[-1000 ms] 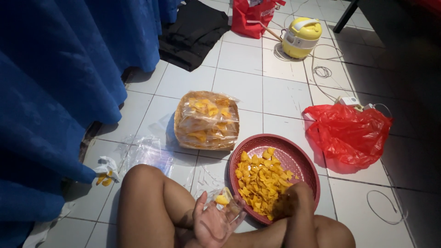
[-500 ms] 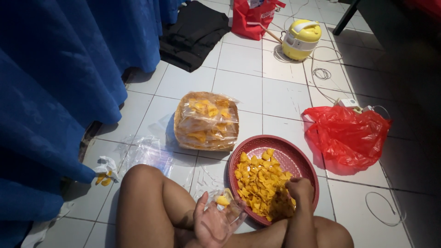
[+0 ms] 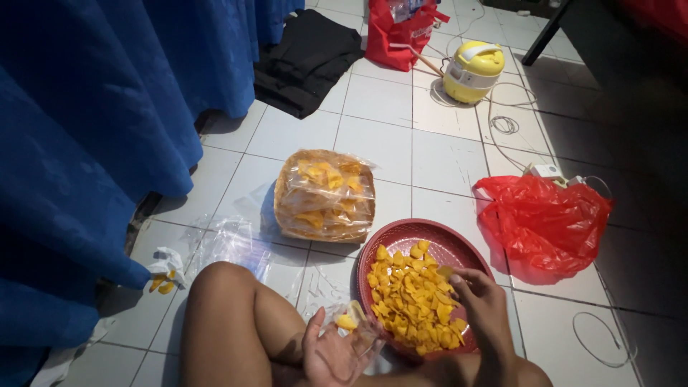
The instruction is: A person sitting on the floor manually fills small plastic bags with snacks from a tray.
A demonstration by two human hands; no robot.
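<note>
Yellow chips (image 3: 412, 304) fill a red basket tray (image 3: 401, 240) on white tile. Nearest, left of the tray, the left hand (image 3: 333, 355) cups a small clear bag (image 3: 351, 319) holding a few chips. The right hand (image 3: 484, 308) rests on the pile's right side, fingertips pinching one chip. Beyond the tray lies a filled chip bag (image 3: 326, 193).

1. The white tiled floor (image 3: 401, 143) carries everything.
2. On it lie a red basket (image 3: 401, 240) of yellow chips, a clear chip-filled bag (image 3: 325, 195) and a red plastic bag (image 3: 548, 218).
3. Farther off sit a yellow appliance (image 3: 473, 70) and black cloth (image 3: 304, 61).
</note>
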